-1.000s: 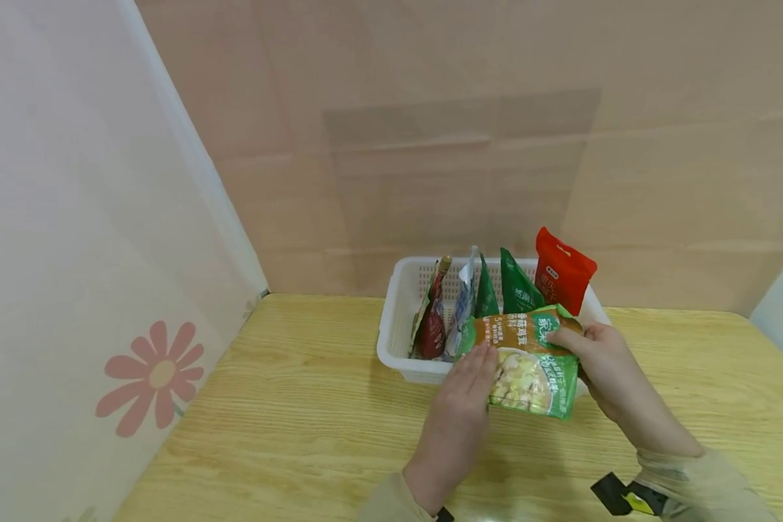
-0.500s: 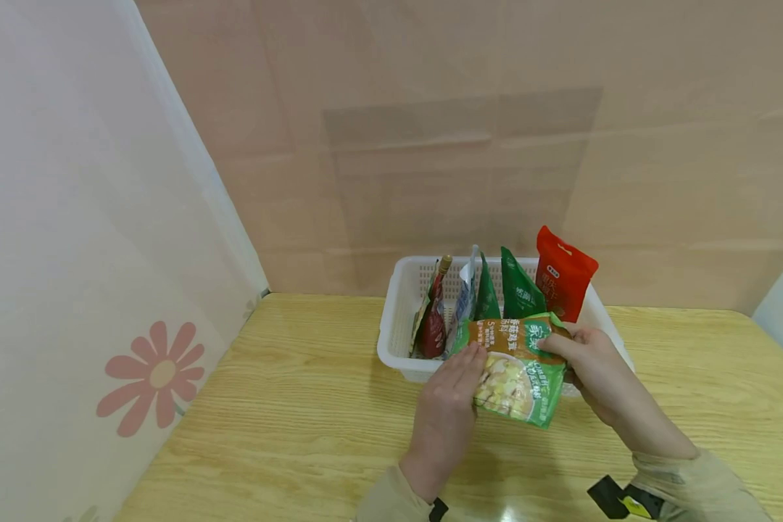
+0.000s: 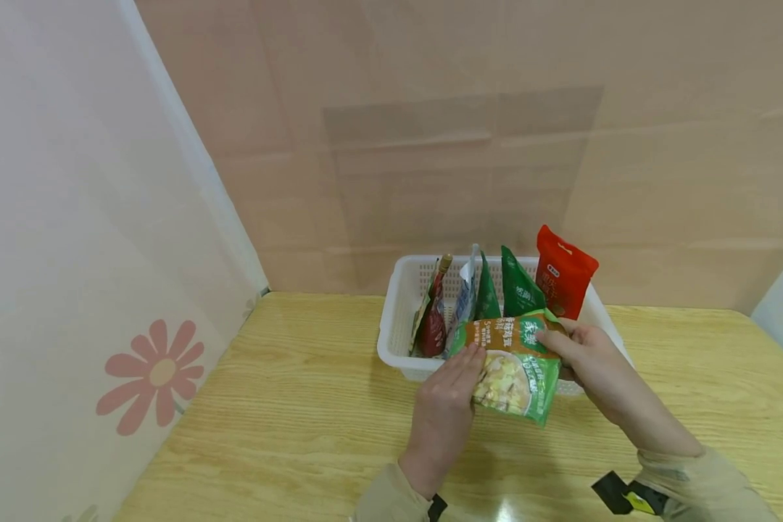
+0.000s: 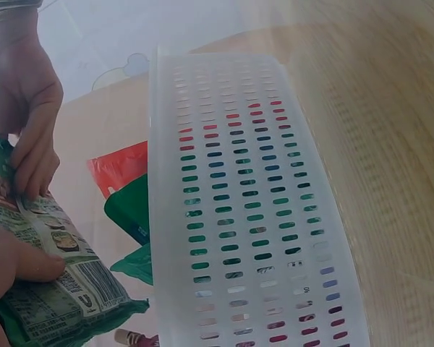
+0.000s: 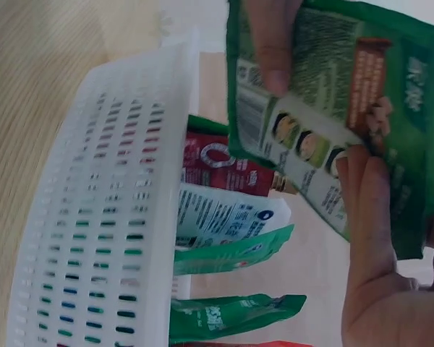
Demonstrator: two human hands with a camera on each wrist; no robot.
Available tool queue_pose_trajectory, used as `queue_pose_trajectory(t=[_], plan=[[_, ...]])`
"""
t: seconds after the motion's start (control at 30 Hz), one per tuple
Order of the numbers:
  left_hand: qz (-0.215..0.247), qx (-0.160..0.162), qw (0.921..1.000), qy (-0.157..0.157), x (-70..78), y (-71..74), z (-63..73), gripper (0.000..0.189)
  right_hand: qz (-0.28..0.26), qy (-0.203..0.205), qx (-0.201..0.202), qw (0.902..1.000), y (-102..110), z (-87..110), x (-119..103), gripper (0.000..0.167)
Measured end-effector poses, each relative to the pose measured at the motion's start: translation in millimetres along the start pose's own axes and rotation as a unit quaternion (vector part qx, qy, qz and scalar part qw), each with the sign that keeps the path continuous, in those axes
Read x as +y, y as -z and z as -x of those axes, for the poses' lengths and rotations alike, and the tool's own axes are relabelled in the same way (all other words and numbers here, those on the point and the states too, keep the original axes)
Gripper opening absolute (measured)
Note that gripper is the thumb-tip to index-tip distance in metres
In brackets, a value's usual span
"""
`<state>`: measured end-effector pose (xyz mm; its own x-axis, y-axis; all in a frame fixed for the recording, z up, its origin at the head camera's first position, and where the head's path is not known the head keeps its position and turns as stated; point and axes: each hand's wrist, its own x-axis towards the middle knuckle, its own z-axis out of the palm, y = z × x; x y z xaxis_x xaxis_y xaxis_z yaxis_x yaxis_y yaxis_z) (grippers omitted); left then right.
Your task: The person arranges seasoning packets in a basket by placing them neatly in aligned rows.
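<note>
Both hands hold a green and orange soup packet [image 3: 512, 370] over the front edge of a white plastic basket [image 3: 412, 371]. My left hand [image 3: 446, 413] grips its left end, fingers on the printed front and thumb [image 4: 40, 264] on the back. At the upper right corner my right hand [image 3: 594, 370] pinches it, thumb on the front and fingers [image 5: 367, 210] spread behind. A barcode and small food pictures show on the packet's back in both wrist views.
Standing in the basket are a dark red pouch with a gold cap [image 3: 433, 330], a white-blue pouch [image 3: 465, 297], green packets [image 3: 518, 286] and a red packet [image 3: 564, 279] at the right. The basket rests on a wooden table [image 3: 287, 406], with a brown-pink backdrop behind.
The soup packet has shifted slightly left and tilted a little, and the right hand has moved left with it. Both hands keep their hold; the basket stays put.
</note>
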<state>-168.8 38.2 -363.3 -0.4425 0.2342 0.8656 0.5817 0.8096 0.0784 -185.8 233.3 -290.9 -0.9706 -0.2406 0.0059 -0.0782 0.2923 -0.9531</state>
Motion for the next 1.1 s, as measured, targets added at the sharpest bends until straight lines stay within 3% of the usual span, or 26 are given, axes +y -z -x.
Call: queue_pose_trajectory(t=[0.27, 0.37, 0.47, 0.57, 0.73, 0.8, 1.0, 1.1], plan=[[0.019, 0.0, 0.9998, 0.011, -1.5, 0.3, 0.0, 0.05, 0.033, 0.062, 0.048, 0.9964, 5, -1.7, 8, 0.057], [0.053, 0.004, 0.9982, 0.028, -2.6, 0.6, 0.2, 0.054, 0.117, 0.099, 0.049, 0.9869, 6, -3.6, 16, 0.056], [0.111, 0.012, 0.9921, 0.058, -3.3, 1.3, 0.4, 0.057, 0.254, 0.133, 0.043, 0.9569, 7, -5.4, 28, 0.043], [0.16, 0.013, 0.9826, 0.094, -3.6, 2.5, 0.4, 0.056, 0.365, 0.134, 0.026, 0.921, 6, -7.1, 39, 0.033], [0.236, -0.001, 0.9596, 0.154, -3.8, 5.6, -1.6, 0.043, 0.5, 0.126, 0.001, 0.857, 5, -11.2, 58, 0.059], [0.268, -0.001, 0.9469, 0.178, -4.4, 7.2, -2.9, 0.038, 0.539, 0.131, 0.005, 0.8324, 6, -12.7, 64, 0.061], [0.34, -0.01, 0.9037, 0.26, -8.8, 13.5, -8.3, 0.016, 0.559, 0.169, 0.014, 0.8113, 9, -16.7, 75, 0.027], [0.368, -0.018, 0.8822, 0.294, -12.2, 17.0, -11.1, 0.014, 0.566, 0.205, 0.032, 0.7975, 10, -17.8, 75, 0.021]])
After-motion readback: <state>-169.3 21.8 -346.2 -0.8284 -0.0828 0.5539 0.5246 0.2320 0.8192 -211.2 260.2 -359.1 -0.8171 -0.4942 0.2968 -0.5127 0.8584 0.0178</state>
